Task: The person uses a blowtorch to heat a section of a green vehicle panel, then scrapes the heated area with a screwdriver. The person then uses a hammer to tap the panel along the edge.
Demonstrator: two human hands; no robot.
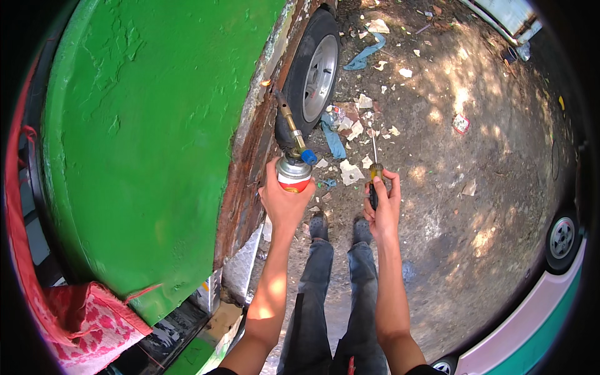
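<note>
My left hand [283, 203] is wrapped round the can of a gas blowtorch [292, 175], silver above and red and white below. The torch's brass tube [287, 112] slants up and left beside the tire, with a blue knob at its base. A small orange flame [265, 82] shows at the scraped, rusty edge [240, 156] of a green painted vehicle panel [150, 144]. In my right hand [386, 206] is a screwdriver [375, 178] with a yellow and black handle, its thin shaft pointing up and away from me. The screwdriver is apart from the vehicle.
A wheel [317, 75] with a black tire stands right beside the rusty edge. Pale paint flakes [351, 172] and blue cloth strips [333, 136] litter the dirt ground [450, 187]. At lower left hangs a red patterned cloth [94, 325]. Another vehicle [525, 312], pink and teal, is at lower right.
</note>
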